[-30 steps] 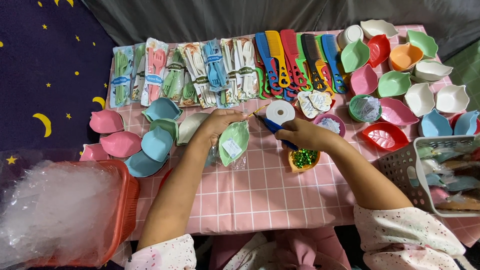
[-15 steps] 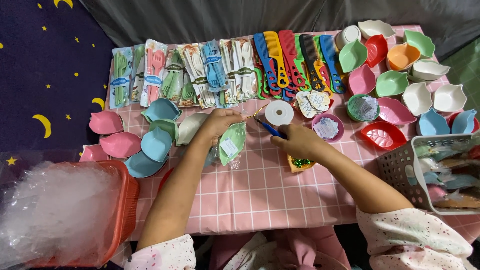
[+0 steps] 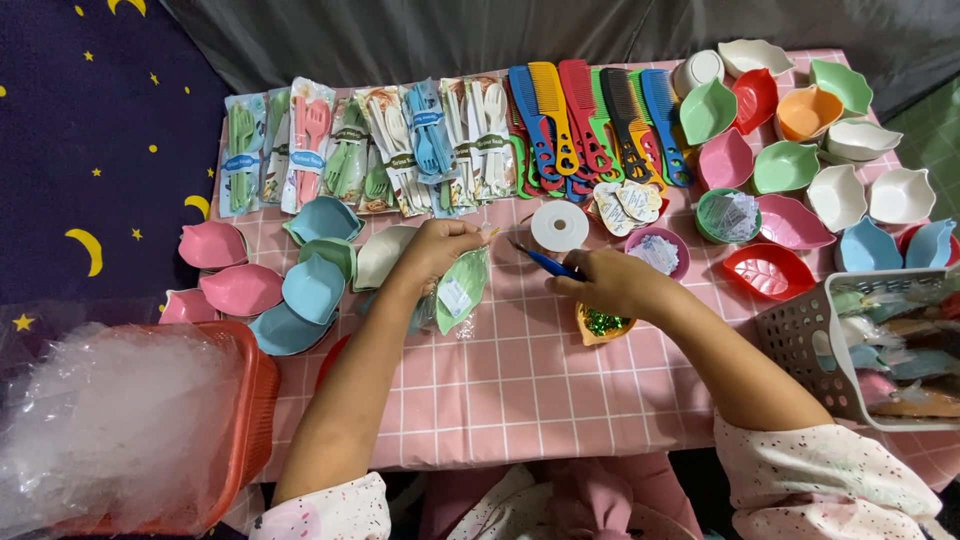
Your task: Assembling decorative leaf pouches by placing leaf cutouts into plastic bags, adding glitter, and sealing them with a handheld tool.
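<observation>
Single view only, from a head-worn camera. It looks steeply down, almost from overhead, at a pink checked tablecloth (image 3: 520, 390) from the wearer's near side. Both forearms enter from the bottom edge; the left hand (image 3: 438, 248) and right hand (image 3: 608, 283) sit near frame centre, at arm's length. Far table edge and grey backdrop (image 3: 420, 40) lie along the top. A red basket (image 3: 255, 400) is cropped at lower left, a grey basket (image 3: 800, 345) at right. No second view shares coverage.
</observation>
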